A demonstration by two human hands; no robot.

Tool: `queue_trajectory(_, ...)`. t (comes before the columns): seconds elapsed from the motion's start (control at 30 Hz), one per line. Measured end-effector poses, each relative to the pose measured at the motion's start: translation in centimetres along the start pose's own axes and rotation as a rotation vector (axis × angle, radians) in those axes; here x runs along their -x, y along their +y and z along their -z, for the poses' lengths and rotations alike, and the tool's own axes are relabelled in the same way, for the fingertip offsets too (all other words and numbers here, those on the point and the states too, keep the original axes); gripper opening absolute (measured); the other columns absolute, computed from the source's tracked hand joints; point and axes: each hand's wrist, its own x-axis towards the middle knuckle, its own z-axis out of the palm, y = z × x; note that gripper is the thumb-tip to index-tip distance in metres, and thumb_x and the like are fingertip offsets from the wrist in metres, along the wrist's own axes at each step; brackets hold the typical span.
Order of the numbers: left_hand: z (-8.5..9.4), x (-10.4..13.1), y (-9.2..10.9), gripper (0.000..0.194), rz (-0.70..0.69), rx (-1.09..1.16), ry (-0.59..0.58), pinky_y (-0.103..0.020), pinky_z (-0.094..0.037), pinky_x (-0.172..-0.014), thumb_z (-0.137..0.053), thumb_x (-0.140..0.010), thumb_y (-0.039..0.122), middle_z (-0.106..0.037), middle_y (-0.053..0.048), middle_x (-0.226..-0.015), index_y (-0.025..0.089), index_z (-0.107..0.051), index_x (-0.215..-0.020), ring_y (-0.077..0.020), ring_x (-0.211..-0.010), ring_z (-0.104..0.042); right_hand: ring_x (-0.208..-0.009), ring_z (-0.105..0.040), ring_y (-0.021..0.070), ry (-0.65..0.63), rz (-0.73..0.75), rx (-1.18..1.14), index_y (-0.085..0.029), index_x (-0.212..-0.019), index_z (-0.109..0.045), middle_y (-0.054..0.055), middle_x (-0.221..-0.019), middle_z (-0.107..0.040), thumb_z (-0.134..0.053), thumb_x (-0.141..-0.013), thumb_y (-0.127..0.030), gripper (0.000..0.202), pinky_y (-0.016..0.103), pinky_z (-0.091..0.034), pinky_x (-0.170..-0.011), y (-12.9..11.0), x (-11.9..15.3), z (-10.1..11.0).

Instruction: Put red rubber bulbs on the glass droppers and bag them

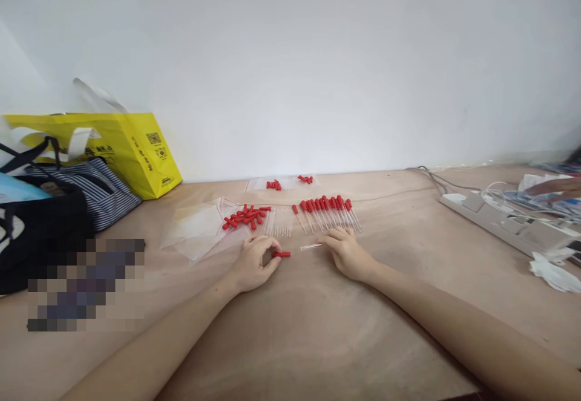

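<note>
Between the thumb and fingers of my left hand [258, 262] is a red rubber dropper bulb [284, 254], its narrow end pointing right. My right hand [347, 254] pinches a clear dropper tube [310, 247], whose free end points left toward the bulb, with a gap between them. Beyond my left hand lies a pile of red bulbs [247, 216] on clear plastic bags [195, 231]. Next to the pile, several bare clear tubes [278, 222] lie side by side. Just past my right hand is a row of droppers with red bulbs [325, 204] on their far ends.
Near the wall, two small groups of red bulbs [273, 185] rest on clear bags. At left stand a yellow bag [149, 153], a striped pouch [97, 189] and a black bag [49, 231]. A power strip [490, 222] with cables lies right, beside crumpled tissue [554, 273] and another person's hand [558, 187].
</note>
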Motion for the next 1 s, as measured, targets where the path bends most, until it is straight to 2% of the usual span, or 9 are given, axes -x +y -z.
queue_trajectory(0.1, -0.2, 0.0, -0.1, 0.020, -0.035, -0.054, 0.011, -0.041, -0.032, -0.087, -0.050, -0.075, 0.025, -0.060, -0.004, -0.102, 0.023, -0.059, -0.093, -0.0217, -0.098, -0.051, -0.085, -0.048, 0.0165, 0.015, -0.015, -0.060, -0.016, -0.096, -0.054, 0.008, -0.089, -0.057, -0.034, -0.080, -0.004, 0.028, 0.030, -0.028, -0.074, -0.4, -0.3, -0.3)
queue_trajectory(0.17, -0.4, -0.1, -0.2, 0.019, -0.039, -0.082, 0.009, -0.040, -0.034, -0.086, -0.050, -0.078, 0.029, -0.059, -0.004, -0.107, 0.025, -0.062, -0.092, -0.0223, -0.100, -0.050, -0.083, -0.050, 0.0153, 0.013, 0.003, -0.094, -0.016, -0.093, -0.052, 0.007, -0.088, -0.058, -0.034, -0.083, -0.008, 0.022, 0.030, -0.029, -0.076, -0.7, -0.4, -0.4)
queue_trajectory(0.27, -0.6, -0.2, -0.1, 0.018, -0.018, -0.109, 0.046, -0.039, -0.033, -0.083, -0.047, -0.081, 0.030, -0.062, -0.002, -0.099, 0.026, -0.065, -0.084, -0.0215, -0.095, -0.051, -0.079, -0.052, 0.0144, 0.017, 0.014, -0.130, -0.017, -0.089, -0.050, 0.004, -0.083, -0.059, -0.035, -0.085, -0.013, 0.016, 0.031, -0.030, -0.077, -1.3, -0.4, -0.5)
queue_trajectory(0.37, -0.8, -0.3, 0.3, 0.017, 0.022, -0.096, 0.094, -0.039, -0.030, -0.082, -0.045, -0.082, 0.029, -0.065, 0.000, -0.090, 0.025, -0.061, -0.085, -0.0201, -0.089, -0.053, -0.077, -0.052, 0.0141, 0.055, -0.010, -0.168, -0.017, -0.086, -0.048, 0.004, -0.081, -0.059, -0.036, -0.085, -0.015, 0.013, 0.030, -0.031, -0.076, -1.8, -0.4, -0.5)
queue_trajectory(0.5, -0.9, -0.2, 0.9, 0.014, 0.063, -0.057, 0.099, -0.040, -0.027, -0.084, -0.043, -0.083, 0.028, -0.065, 0.001, -0.087, 0.024, -0.056, -0.086, -0.0189, -0.085, -0.054, -0.073, -0.051, 0.0133, 0.071, -0.017, -0.203, -0.017, -0.085, -0.047, 0.003, -0.081, -0.059, -0.034, -0.085, -0.015, 0.013, 0.030, -0.031, -0.075, -2.1, -0.4, -0.8)
queue_trajectory(0.63, -1.0, -0.2, 1.0, 0.013, 0.050, -0.047, 0.101, -0.039, -0.023, -0.086, -0.043, -0.083, 0.029, -0.064, 0.002, -0.088, 0.023, -0.055, -0.086, -0.0185, -0.086, -0.054, -0.073, -0.051, 0.0131, 0.089, -0.031, -0.211, -0.017, -0.084, -0.047, 0.003, -0.080, -0.059, -0.035, -0.085, -0.015, 0.013, 0.030, -0.031, -0.075, -2.1, -0.5, -0.9)
queue_trajectory(0.77, -1.1, -0.2, 0.8, 0.013, 0.033, -0.040, 0.098, -0.040, -0.022, -0.087, -0.042, -0.084, 0.027, -0.064, 0.003, -0.087, 0.024, -0.055, -0.087, -0.0176, -0.085, -0.055, -0.074, -0.051, 0.0124, 0.081, 0.017, -0.206, -0.017, -0.089, -0.051, 0.002, -0.082, -0.060, -0.035, -0.085, -0.014, 0.016, 0.029, -0.029, -0.075, -2.3, -0.5, -0.7)
queue_trajectory(1.0, -1.3, 0.0, 0.9, 0.017, 0.009, -0.024, 0.118, -0.040, -0.022, -0.087, -0.043, -0.083, 0.027, -0.063, 0.003, -0.072, 0.024, -0.059, -0.082, -0.0164, -0.076, -0.055, -0.065, -0.049, 0.0106, 0.108, 0.051, -0.191, -0.017, -0.088, -0.057, 0.001, -0.073, -0.060, -0.038, -0.087, -0.019, 0.019, 0.027, -0.025, -0.071, -2.7, -0.7, -0.8)
